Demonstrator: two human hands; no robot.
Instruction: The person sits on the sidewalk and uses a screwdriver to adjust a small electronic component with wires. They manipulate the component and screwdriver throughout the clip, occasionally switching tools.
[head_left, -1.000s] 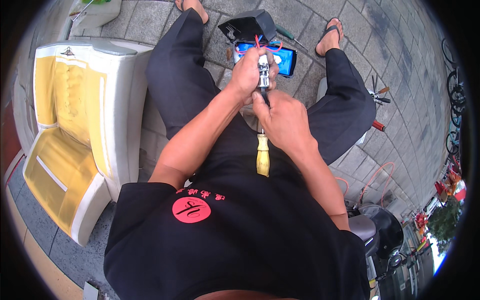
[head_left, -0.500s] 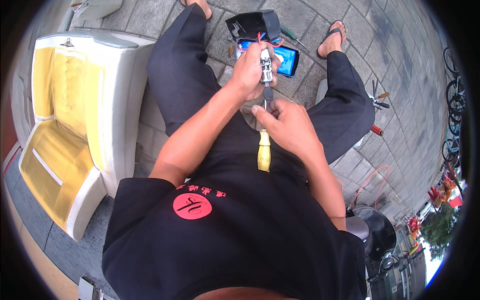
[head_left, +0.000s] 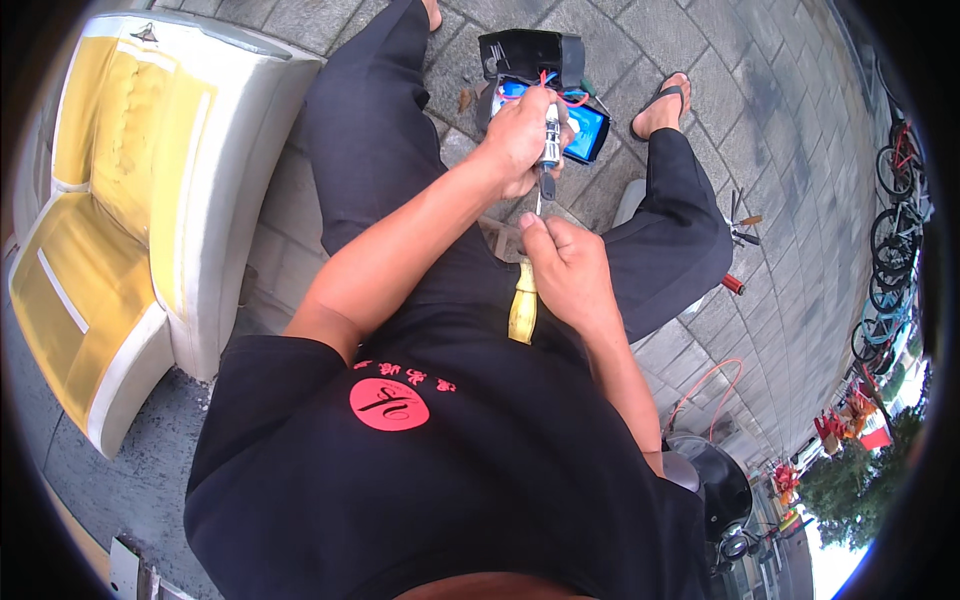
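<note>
My left hand (head_left: 518, 135) is closed round a chrome lock-like part (head_left: 551, 135) with a black-headed key (head_left: 547, 187) at its lower end and red and blue wires near its top. Below it, my right hand (head_left: 570, 270) is closed on the thin metal shaft of a screwdriver, whose worn yellow handle (head_left: 522, 310) shows under that hand; the tip is unclear. Beyond my hands, between my feet, lies an opened box with a blue interior (head_left: 590, 135) and a black cover (head_left: 530, 55), a green-handled tool partly behind it.
A yellow-and-white seat (head_left: 120, 260) stands on my left. Right of my knee are assorted tools (head_left: 742, 225) and a red cylinder (head_left: 733, 284) on the paving (head_left: 780, 170). An orange hose (head_left: 720, 365) lies near a dark vehicle (head_left: 720, 490). Several bicycles (head_left: 890, 240) line the far right.
My right hand has moved down from the chrome part, uncovering the key's black head. My left hand still grips the part, now slightly further right in view. The view has shifted a little.
</note>
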